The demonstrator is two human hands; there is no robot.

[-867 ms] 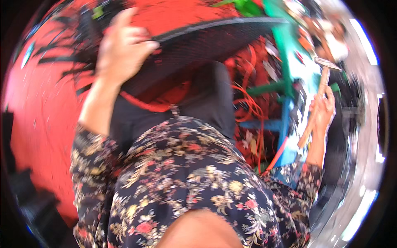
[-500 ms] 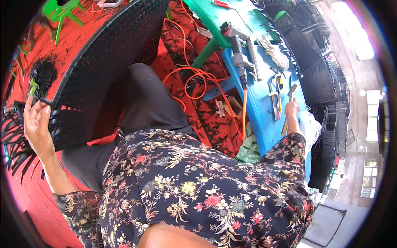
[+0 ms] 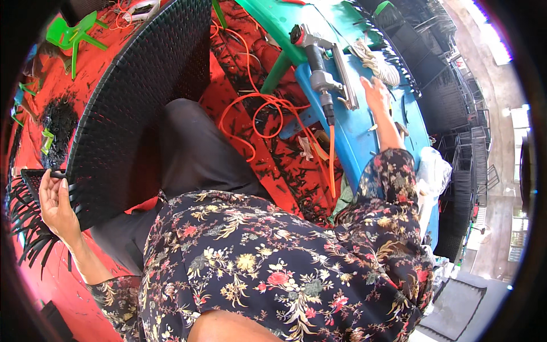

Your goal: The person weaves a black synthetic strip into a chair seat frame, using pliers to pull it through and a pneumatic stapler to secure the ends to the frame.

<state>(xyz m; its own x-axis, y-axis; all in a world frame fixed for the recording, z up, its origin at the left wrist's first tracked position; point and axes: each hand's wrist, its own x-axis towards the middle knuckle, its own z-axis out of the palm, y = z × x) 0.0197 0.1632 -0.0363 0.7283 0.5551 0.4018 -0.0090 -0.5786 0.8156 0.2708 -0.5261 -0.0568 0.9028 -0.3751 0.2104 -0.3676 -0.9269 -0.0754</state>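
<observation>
The large black woven panel stands curved in front of the person, rising from beside the dark trousers toward the top of the view. At its lower left corner is the left hand, thumb and bent fingers pinching the dark rim there. Loose black strips fan out from the panel just below and beside this hand.

The right hand reaches over the blue worktop, its fingers held out and slightly spread, with nothing seen between them. Just past the fingertips lies a bundle of off-white cord. Near the right wrist is a hammer, its handle mostly hidden under the forearm. To the left of the hand, a nail gun with a black grip rests on the worktop, and an orange hose runs down from its end. A green table adjoins the blue one at the top.

A clear plastic bag sits at the worktop's right edge. Black scraps litter the red floor, and a small green chair stands at upper left, beyond the panel.
</observation>
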